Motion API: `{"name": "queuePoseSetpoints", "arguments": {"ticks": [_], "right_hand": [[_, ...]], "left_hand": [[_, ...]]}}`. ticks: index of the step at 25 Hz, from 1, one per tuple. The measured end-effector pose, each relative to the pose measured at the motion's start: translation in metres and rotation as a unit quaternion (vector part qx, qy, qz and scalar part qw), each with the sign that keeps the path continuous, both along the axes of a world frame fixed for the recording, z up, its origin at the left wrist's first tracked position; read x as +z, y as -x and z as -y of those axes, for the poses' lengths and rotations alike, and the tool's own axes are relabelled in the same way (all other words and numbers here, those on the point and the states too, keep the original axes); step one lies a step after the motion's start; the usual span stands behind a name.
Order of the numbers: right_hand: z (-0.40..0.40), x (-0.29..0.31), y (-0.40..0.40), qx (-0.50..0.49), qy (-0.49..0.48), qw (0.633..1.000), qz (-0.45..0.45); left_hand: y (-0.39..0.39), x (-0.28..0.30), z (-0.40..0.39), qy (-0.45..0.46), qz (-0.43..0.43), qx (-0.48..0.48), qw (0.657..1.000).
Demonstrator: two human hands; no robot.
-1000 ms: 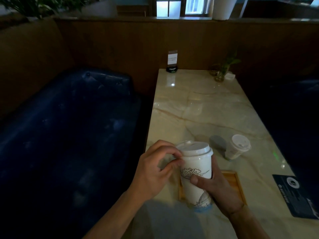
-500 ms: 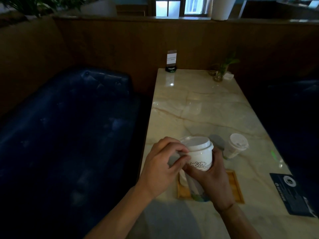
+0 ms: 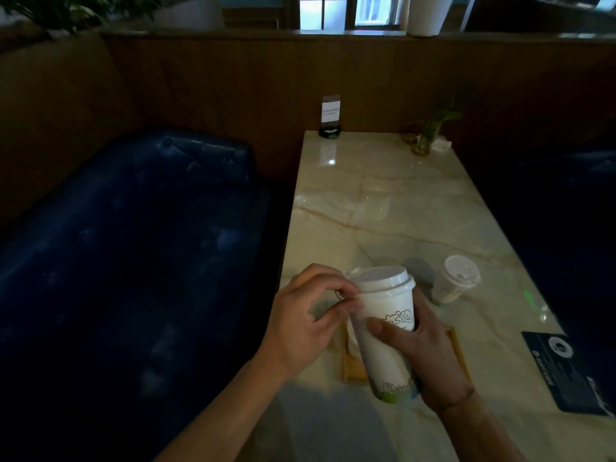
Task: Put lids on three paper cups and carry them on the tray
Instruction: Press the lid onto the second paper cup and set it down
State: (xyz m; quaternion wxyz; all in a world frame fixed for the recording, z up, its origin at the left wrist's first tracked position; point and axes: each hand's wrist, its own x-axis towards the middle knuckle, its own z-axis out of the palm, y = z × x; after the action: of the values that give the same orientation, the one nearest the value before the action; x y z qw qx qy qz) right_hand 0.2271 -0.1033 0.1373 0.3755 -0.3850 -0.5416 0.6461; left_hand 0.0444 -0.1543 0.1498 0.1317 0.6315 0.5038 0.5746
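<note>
Both forearms come in bare from the lower edge of the head view and meet over the near end of the table [image 3: 383,201]. The right hand [image 3: 430,358] wraps the side of a tall paper cup [image 3: 386,341], thumb laid across its front, holding it slightly tilted. The left hand [image 3: 300,323] sits at the cup's upper left, fingers curled, thumb and fingertips pinching the rim of the lid [image 3: 380,280].

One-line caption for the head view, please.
Right hand holds a cup over the tray while left hand pinches its lid; second lidded cup behind.
</note>
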Motion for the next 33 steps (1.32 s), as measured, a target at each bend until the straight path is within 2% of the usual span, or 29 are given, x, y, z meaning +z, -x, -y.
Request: {"name": "queuePoseSetpoints", "arguments": {"ticks": [3,6,11,16,20,25,30,33], "right_hand": [[0.001,-0.002,0.000,0.035,0.041,0.998,-0.025],[0.000,0.000,0.003,0.056,0.033,0.998,-0.018],[-0.004,0.005,0.016,0.017,-0.009,0.999,0.043],[0.002,0.003,0.024,-0.052,-0.090,0.989,0.105],[0.006,0.004,0.022,-0.077,-0.102,0.988,0.082],[0.008,0.006,0.017,-0.053,-0.095,0.993,0.049],[0.008,0.004,0.012,0.001,-0.069,0.997,0.022],[0.004,-0.003,0.009,0.051,-0.037,0.998,0.000]], "left_hand": [[0.003,-0.003,0.003,0.006,-0.006,-0.009,1.000],[0.006,-0.008,0.003,-0.003,-0.031,0.002,1.000],[0.006,-0.011,-0.002,-0.030,-0.090,0.058,0.994],[-0.004,-0.011,-0.004,-0.098,-0.179,0.124,0.971],[-0.006,-0.007,-0.002,-0.097,-0.134,0.129,0.978],[-0.009,-0.001,0.001,-0.114,-0.087,0.103,0.984],[-0.007,-0.009,0.009,-0.134,-0.095,0.104,0.981],[0.000,-0.013,0.014,-0.142,-0.152,0.106,0.972]]}}
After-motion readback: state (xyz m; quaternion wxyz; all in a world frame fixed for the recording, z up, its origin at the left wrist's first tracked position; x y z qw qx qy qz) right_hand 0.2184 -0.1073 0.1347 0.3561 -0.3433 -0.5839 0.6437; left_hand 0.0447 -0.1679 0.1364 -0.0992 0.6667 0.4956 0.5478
